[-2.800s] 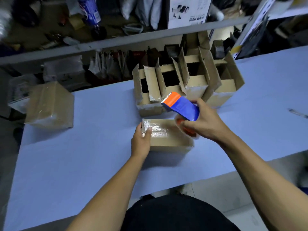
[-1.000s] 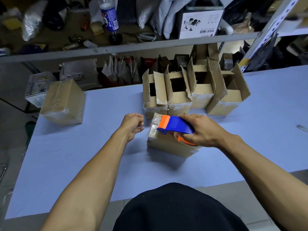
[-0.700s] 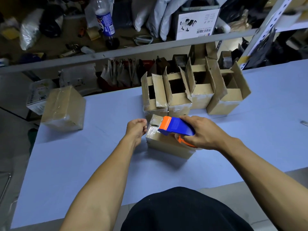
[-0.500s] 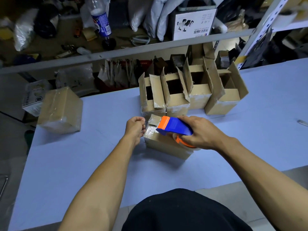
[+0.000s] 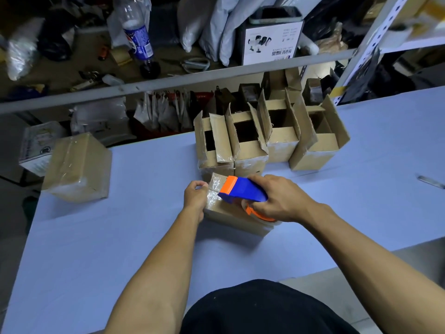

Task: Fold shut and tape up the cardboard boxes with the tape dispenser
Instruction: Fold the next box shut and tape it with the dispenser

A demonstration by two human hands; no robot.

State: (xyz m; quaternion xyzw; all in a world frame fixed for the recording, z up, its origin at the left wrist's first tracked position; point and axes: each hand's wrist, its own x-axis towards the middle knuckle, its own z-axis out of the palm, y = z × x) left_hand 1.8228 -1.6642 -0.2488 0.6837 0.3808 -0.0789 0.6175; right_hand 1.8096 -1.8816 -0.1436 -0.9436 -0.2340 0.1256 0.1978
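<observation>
Right hand (image 5: 277,198) gripping blue tape dispenser (image 5: 243,192), sitting on small box (image 5: 231,213) at table (image 5: 96,237) middle. Left hand (image 5: 196,196), fingers curled, pinching tape at box's 9 o'clock end. Open boxes (image 5: 269,138) waiting at 12 o'clock.

Bare forearms, black garment (image 5: 260,309)

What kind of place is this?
Probably a small packing or shipping room: open cardboard boxes lined up on a blue table, a tape dispenser, and poly mailer bags on the shelf.
</observation>
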